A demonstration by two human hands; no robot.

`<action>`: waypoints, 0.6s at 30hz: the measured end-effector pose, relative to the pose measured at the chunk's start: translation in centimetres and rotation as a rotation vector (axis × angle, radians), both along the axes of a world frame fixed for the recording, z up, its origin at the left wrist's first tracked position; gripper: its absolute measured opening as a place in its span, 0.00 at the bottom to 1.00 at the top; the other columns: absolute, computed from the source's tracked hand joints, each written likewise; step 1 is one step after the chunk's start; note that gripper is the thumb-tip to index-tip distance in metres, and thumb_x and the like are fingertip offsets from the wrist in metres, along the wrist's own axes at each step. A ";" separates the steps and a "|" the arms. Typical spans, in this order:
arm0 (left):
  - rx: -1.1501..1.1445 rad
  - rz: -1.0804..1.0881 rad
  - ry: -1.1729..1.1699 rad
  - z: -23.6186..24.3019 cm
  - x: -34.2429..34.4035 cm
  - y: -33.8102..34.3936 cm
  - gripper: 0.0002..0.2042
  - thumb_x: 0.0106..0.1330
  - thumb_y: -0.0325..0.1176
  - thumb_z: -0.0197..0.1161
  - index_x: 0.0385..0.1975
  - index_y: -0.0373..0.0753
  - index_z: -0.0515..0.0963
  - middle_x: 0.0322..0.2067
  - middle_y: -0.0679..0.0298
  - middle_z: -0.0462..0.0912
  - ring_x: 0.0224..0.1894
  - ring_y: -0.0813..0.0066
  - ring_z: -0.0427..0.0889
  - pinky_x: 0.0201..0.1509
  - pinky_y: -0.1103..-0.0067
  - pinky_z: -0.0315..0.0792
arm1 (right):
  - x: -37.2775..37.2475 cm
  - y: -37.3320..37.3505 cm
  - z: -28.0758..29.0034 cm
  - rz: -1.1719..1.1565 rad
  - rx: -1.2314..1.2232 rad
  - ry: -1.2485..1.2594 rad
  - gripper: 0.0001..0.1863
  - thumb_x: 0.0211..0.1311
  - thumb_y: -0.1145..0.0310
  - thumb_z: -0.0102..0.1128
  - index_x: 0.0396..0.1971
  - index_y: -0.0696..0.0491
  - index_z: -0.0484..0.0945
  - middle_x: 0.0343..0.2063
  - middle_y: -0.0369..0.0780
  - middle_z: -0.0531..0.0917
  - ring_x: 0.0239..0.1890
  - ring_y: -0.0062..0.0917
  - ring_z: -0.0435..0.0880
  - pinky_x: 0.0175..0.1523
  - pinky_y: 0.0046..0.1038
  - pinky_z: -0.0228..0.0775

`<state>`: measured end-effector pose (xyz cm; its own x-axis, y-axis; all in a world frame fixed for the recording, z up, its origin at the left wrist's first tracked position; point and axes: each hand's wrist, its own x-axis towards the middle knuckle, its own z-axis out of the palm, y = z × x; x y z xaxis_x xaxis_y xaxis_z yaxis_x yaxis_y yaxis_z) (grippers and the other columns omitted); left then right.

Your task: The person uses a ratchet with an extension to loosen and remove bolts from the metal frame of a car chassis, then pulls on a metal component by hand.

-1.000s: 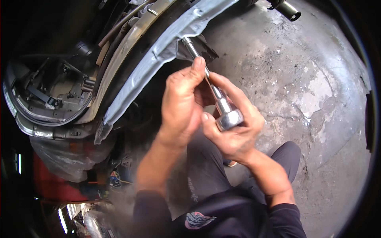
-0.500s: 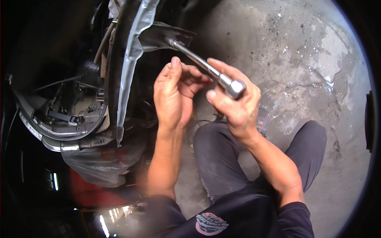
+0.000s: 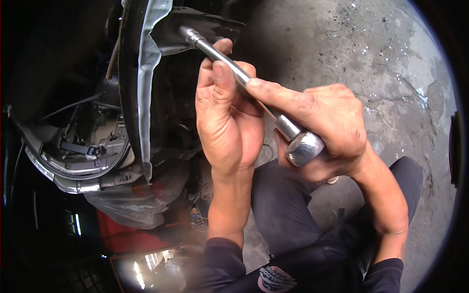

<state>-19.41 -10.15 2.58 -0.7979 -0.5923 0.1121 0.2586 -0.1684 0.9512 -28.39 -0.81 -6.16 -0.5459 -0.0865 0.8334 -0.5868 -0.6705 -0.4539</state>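
A long chrome socket wrench [image 3: 254, 93] runs from my hands up to the left, its tip against a dark metal bracket [image 3: 215, 29] on a vehicle's underside. My right hand [image 3: 327, 127] is wrapped around the thick lower end of the tool. My left hand [image 3: 227, 112] grips the thin shaft higher up, palm facing me, fingers curled around it. Beside the left hand stands the silver-grey edge of a wheel arch panel [image 3: 146, 83].
A round brake backing plate with springs [image 3: 83, 151] sits at the left inside the dark wheel well. Cracked, stained concrete floor [image 3: 361, 53] fills the right. My dark-trousered knees [image 3: 283, 210] are below. A red part and a lit lamp [image 3: 141, 263] lie at the bottom left.
The view has shifted, so the wheel arch and brake plate now stand more upright. Both hands stay on the wrench, which has swung its tip further up and left against the bracket.
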 end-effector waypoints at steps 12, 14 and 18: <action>0.098 -0.119 0.201 1.8 -2.4 -1.3 0.21 0.78 0.38 0.52 0.65 0.35 0.64 0.36 0.62 0.78 0.34 0.77 0.80 0.39 0.80 0.77 | -5.7 1.6 6.6 -0.189 0.315 0.529 0.34 0.34 0.71 0.65 0.52 0.58 0.81 0.14 0.34 0.77 0.13 0.25 0.76 0.19 0.27 0.66; 0.166 -0.172 0.275 1.2 -2.7 -1.1 0.20 0.79 0.39 0.49 0.64 0.37 0.65 0.39 0.60 0.78 0.38 0.70 0.84 0.41 0.76 0.80 | -6.4 2.7 8.3 -0.235 0.454 0.640 0.33 0.36 0.69 0.65 0.52 0.56 0.82 0.13 0.32 0.75 0.13 0.25 0.75 0.18 0.27 0.64; 0.215 -0.087 0.276 1.2 -2.4 1.6 0.21 0.80 0.40 0.46 0.62 0.30 0.64 0.42 0.54 0.79 0.46 0.65 0.83 0.53 0.71 0.79 | -7.2 4.0 11.6 -0.345 0.667 0.907 0.29 0.41 0.68 0.65 0.51 0.53 0.82 0.14 0.32 0.73 0.15 0.25 0.76 0.22 0.28 0.67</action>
<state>-21.78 -8.51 3.75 -0.8036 -0.5565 0.2109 0.4766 -0.3897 0.7880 -35.57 3.19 5.42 0.1435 -0.6158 0.7748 -0.9794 -0.2010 0.0217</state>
